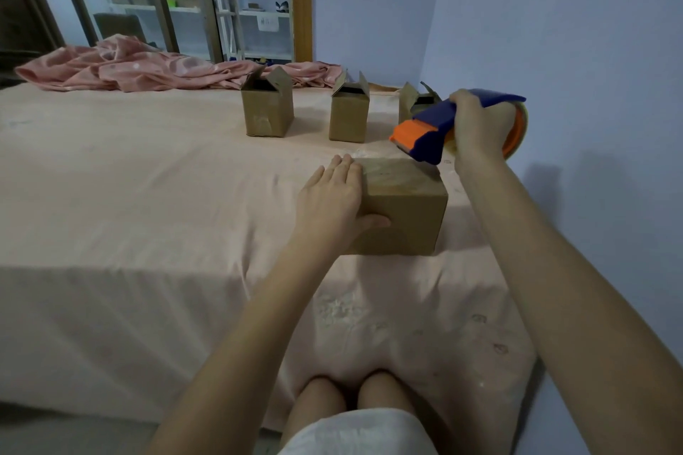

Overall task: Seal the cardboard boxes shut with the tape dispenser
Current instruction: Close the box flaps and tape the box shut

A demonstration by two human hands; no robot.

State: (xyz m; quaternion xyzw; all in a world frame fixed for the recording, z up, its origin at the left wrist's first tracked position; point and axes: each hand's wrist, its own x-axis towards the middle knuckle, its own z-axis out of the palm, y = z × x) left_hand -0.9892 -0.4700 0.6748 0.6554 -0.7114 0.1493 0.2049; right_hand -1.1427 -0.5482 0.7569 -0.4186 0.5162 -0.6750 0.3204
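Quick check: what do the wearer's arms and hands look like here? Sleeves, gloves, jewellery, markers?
Left hand and right hand are bare: no gloves, and no rings, watch or markers visible. Both forearms are uncovered as far as the frame shows, no sleeves in view. Only clothing seen is a white garment over the lap.

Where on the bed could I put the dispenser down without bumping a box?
The widest bare patch is the sheet left of the left hand, between the blanket and the bed's near edge. A narrower strip lies between the closed box and the open boxes. It is crowded on the right, where the dispenser hangs by the wall.
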